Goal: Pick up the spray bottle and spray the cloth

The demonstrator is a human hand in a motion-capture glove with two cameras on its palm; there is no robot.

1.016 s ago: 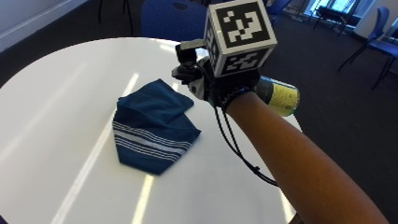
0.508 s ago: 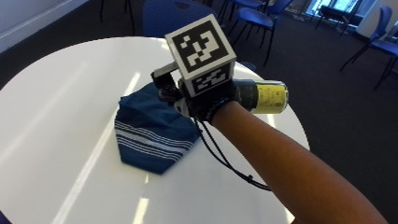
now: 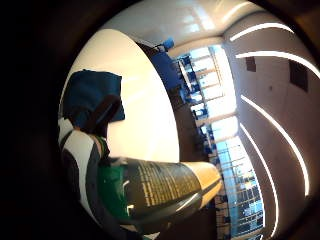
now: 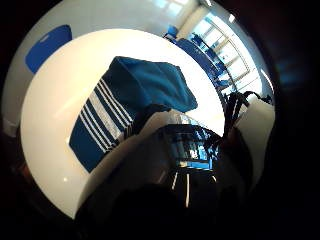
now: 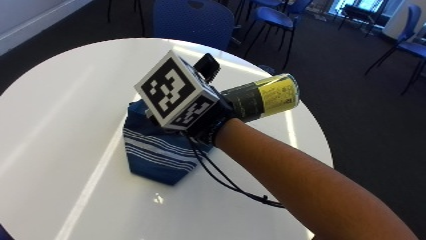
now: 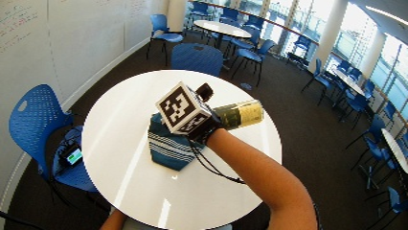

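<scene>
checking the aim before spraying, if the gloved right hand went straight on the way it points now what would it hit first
Most likely the blue striped cloth: the right hand holds the spray bottle tilted just above it, nothing showing between. Exact depth is unclear.

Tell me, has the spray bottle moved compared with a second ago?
Yes. Held in the right hand, the spray bottle has tipped from near upright to lying sideways, its base pointing away from the cloth, which lies on the table.

Glossy white table, woven striped cloth, shiny-labelled spray bottle.
</scene>
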